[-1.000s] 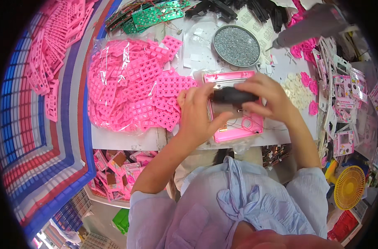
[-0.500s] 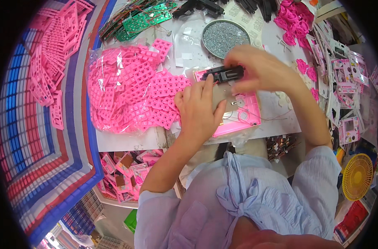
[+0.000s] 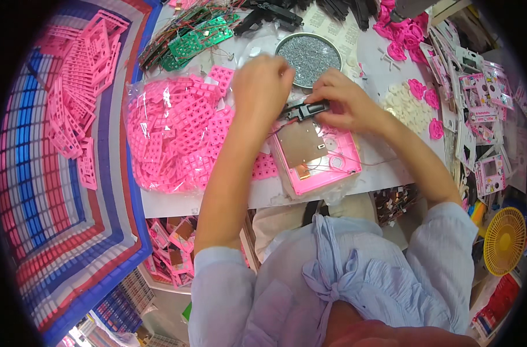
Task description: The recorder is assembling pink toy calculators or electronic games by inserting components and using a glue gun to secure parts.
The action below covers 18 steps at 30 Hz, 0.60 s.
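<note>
A pink plastic housing [image 3: 327,179] lies on the table in front of me, with a brown board [image 3: 301,141] and thin wires in it. At its far end sits a black plastic part [image 3: 304,110]. My right hand [image 3: 343,103] grips the right end of that part between thumb and fingers. My left hand [image 3: 260,87] is raised over the part's left end, beside a round tin [image 3: 337,46] of small grey metal screws. Its fingers are curled together, and what they may hold is hidden.
A clear bag of pink keypad pieces [image 3: 171,127] stands left of the housing. Green circuit boards [image 3: 200,40] and black parts [image 3: 272,14] lie at the back. White pieces [image 3: 408,107] and pink rose-shaped pieces [image 3: 405,34] are on the right. Boxes of pink parts [image 3: 174,248] sit below the table edge.
My left hand has left the housing and moved up toward the screw tin, its fingers now curled. The right hand has settled on the black part, uncovering the white pieces.
</note>
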### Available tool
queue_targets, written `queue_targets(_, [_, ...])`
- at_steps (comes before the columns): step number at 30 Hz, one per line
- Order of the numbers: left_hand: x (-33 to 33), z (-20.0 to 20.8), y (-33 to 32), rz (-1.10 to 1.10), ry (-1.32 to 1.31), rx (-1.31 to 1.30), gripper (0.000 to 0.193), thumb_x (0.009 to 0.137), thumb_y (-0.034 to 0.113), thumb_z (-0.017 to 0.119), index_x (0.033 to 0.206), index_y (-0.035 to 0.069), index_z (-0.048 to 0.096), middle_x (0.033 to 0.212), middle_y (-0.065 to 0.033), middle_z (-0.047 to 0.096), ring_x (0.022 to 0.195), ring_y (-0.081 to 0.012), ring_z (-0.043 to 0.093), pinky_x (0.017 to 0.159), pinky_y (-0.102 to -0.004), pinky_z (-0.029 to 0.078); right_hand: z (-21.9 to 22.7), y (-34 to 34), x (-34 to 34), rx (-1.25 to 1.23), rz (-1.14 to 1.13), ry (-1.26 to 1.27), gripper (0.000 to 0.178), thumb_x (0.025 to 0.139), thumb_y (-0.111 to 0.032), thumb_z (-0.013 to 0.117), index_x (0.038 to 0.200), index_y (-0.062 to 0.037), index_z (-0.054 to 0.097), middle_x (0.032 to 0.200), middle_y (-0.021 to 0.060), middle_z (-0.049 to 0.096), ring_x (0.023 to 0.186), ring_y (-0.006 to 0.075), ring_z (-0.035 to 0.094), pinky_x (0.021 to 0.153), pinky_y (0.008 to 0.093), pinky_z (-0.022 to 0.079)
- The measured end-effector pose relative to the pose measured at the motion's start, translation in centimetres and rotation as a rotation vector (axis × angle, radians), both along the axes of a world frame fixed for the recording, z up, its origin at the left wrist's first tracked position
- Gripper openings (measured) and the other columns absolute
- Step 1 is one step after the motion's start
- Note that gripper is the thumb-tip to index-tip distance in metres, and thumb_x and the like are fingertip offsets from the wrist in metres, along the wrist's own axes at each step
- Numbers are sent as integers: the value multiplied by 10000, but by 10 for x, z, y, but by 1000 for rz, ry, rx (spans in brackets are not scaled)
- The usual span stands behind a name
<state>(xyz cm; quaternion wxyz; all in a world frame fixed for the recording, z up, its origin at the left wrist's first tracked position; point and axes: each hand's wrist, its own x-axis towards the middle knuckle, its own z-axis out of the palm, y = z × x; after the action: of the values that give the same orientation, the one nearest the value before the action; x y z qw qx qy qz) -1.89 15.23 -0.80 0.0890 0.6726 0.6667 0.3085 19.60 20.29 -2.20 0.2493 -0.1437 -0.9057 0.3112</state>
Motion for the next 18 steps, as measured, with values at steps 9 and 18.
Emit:
queue_targets(9, [17,-26,60,-63,445,-60,227,886,214,575,833,131,780,892,-73,722,956,-270,641,894,-493,358,24,-2,43,-111,-371,253,194,789,-24,705,982,-28,719,945,97,693,905,232,629,825,359,479])
queue_targets(18, [7,-6,43,-81,237,-15,249,860,309,658,793,84,744,862,-78,708,878,-280,645,879,-501,356,114,33,24,-524,-215,816,302,878,-123,724,1145,-24,624,1077,105,695,957,168,651,840,326,513])
